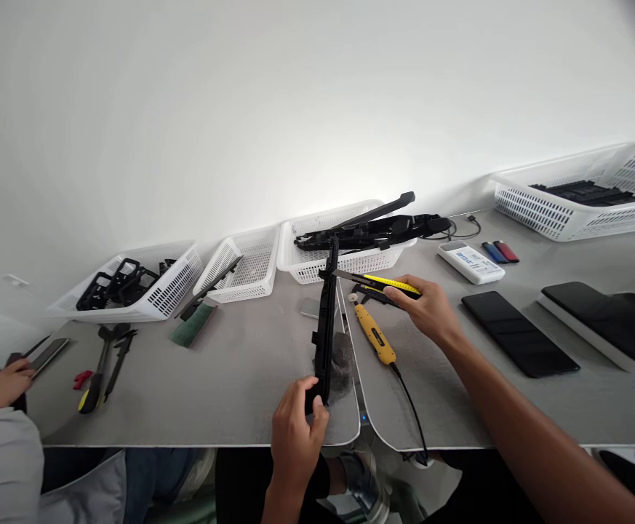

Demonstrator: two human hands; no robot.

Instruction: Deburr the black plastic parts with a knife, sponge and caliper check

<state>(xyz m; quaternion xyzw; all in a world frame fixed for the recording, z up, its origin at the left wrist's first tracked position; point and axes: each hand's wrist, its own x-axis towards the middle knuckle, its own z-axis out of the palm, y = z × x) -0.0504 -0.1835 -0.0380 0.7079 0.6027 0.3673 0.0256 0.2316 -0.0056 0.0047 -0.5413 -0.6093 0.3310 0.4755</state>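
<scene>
At the near table edge, the left hand [295,429] is wrapped around the lower end of one long black plastic strip [326,320], which stands on end over the seam between two grey tabletops [230,378]. The right hand [426,309] is wrapped around one yellow-and-black utility knife [382,282], its blade tip touching the strip near the upper end. Just beside this hand lies one yellow-handled corded tool [374,335]; its cord runs off the table edge. To the right lie two dark flat slabs [518,333], the outer cut off by the frame. At far left, another person's hand [1,382] holds a dark object, hard to make out. Farther back stand four white perforated plastic baskets [241,273]; three hold black parts, uncountable at this distance. Beyond lie one white box-shaped device [470,262] and two small lighters [500,252], one blue, one red.
</scene>
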